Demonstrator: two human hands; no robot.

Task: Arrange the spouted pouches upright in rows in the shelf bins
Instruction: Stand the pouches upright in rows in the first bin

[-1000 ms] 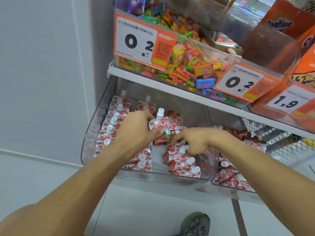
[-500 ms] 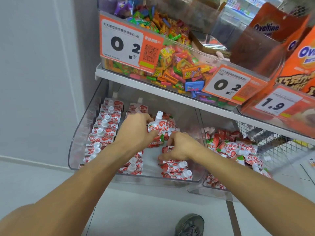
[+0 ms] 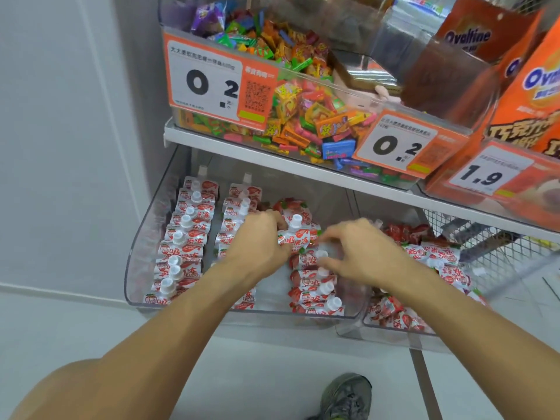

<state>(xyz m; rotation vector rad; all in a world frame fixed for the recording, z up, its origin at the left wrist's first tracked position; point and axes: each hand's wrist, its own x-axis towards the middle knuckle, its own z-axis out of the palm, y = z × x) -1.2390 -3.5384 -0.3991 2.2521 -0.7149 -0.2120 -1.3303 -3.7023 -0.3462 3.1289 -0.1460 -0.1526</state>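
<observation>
- Your left hand point(image 3: 257, 241) grips the upright spouted pouch point(image 3: 295, 234), spout up, mid clear bin point(image 3: 133, 268).
- Your right hand point(image 3: 360, 253) (blurred) hovers just right of it, fingers point(image 3: 325, 262) loosely curled, seemingly empty.

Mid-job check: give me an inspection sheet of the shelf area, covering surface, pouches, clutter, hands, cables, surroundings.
Surface: clear left bin on the lower shelf, clear right bin beside it.
Job's things: left row upright; middle row partly hidden; third row unfinished; right-bin pouches jumbled.
Clutter: candy bin above, price tags.
Grippers: left hand holds a pouch; right hand blurred, fingers curled over the third row.
Cables: nothing seen.
Surroundings: wire basket, Ovaltine packs, shoe on the floor.
</observation>
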